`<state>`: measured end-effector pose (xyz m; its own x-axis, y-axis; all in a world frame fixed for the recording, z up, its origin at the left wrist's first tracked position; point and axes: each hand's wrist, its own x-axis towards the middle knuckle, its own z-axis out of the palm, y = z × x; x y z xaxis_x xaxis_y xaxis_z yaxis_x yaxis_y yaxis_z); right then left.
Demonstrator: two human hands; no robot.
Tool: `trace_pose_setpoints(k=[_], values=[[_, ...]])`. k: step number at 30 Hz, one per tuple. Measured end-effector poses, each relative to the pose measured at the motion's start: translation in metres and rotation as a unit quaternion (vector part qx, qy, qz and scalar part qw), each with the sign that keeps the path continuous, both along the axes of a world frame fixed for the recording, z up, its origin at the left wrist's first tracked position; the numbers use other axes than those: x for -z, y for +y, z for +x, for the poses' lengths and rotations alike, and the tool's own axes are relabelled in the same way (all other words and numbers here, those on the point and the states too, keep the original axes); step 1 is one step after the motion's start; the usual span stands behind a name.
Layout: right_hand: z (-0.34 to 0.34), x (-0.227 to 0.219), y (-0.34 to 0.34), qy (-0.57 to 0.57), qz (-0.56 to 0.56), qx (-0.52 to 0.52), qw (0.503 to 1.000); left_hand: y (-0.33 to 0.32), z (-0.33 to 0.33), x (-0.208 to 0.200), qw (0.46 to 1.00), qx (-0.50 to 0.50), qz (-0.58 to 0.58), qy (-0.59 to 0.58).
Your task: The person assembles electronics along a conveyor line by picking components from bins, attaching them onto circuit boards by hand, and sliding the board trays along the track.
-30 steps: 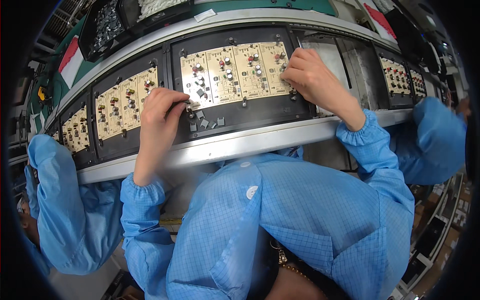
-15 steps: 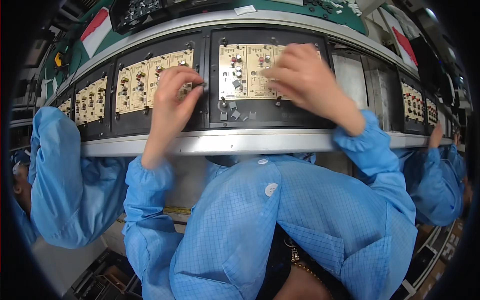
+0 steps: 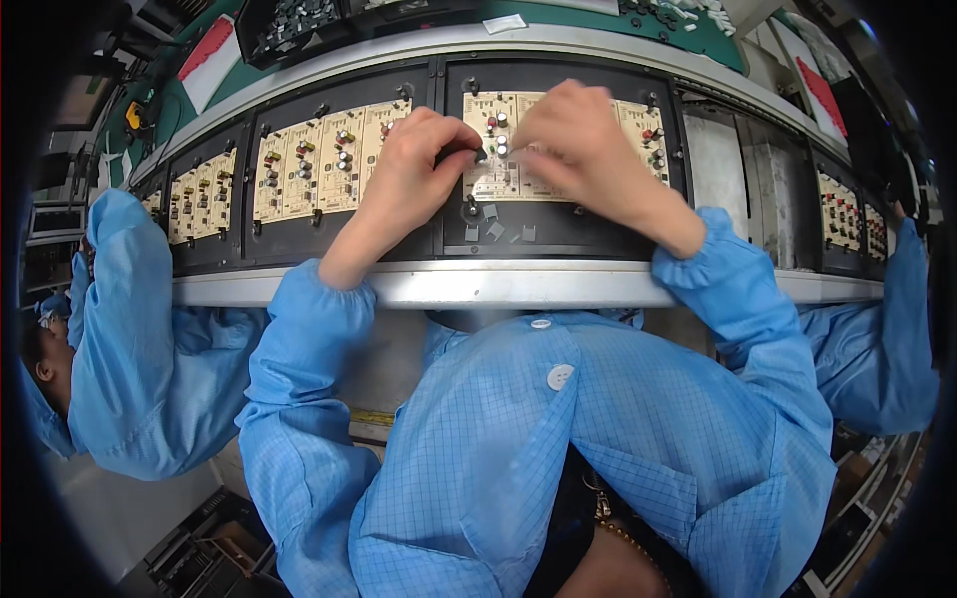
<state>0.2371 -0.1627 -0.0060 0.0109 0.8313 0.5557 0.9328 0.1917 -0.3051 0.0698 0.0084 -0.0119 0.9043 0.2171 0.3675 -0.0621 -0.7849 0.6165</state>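
My left hand (image 3: 414,164) is closed in a pinch on a small black component (image 3: 480,155). It is at the left edge of a tan circuit board panel (image 3: 480,105), which lies in a black carrier frame (image 3: 568,234). Over the middle of that same panel is my right hand (image 3: 583,145), its fingers smeared by motion; what they hold, if anything, does not show. Upright capacitors (image 3: 501,145) stand on the panel between my two hands. Several loose grey metal pieces (image 3: 494,231) lie on the frame below the panel.
To the left, another carrier holds a populated board panel (image 3: 334,164). A silver rail (image 3: 518,284) runs along the near edge. Beyond the line are a black parts bin (image 3: 294,25) and a green mat (image 3: 688,45). Co-workers in blue sleeves (image 3: 130,339) sit on both sides.
My left hand has moved right, from the neighbouring carrier's edge to the panel in front of me. My right hand has shifted slightly left over the panel. The view has shifted a little.
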Motion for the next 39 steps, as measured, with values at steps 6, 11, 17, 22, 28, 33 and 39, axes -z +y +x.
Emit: trace_pose_setpoints(k=[6, 11, 17, 22, 28, 33, 39], values=[[0.034, -0.022, -0.072, 0.120, -0.044, 0.169, 0.977, -0.003, 0.007, 0.010, 0.999, 0.043, 0.018, 0.015], [0.026, -0.004, -0.106, 0.179, -0.038, 0.207, 0.961, 0.000, 0.013, 0.006, 0.996, 0.079, 0.047, 0.006], [0.025, -0.004, -0.108, 0.126, -0.068, 0.186, 0.972, -0.001, 0.015, -0.005, 0.973, 0.177, 0.149, 0.018], [0.021, -0.011, -0.102, 0.256, -0.109, 0.217, 0.936, -0.011, 0.002, -0.012, 0.972, 0.123, 0.199, -0.014], [0.025, 0.008, -0.096, 0.131, -0.042, 0.135, 0.981, -0.026, -0.028, -0.008, 0.967, 0.092, 0.231, 0.055], [0.027, 0.019, -0.080, 0.061, -0.038, 0.127, 0.989, -0.021, -0.029, -0.005, 0.972, 0.113, 0.200, 0.048], [0.020, 0.009, -0.080, -0.029, -0.035, 0.110, 0.993, -0.026, -0.033, -0.008, 0.981, 0.099, 0.166, 0.030]])
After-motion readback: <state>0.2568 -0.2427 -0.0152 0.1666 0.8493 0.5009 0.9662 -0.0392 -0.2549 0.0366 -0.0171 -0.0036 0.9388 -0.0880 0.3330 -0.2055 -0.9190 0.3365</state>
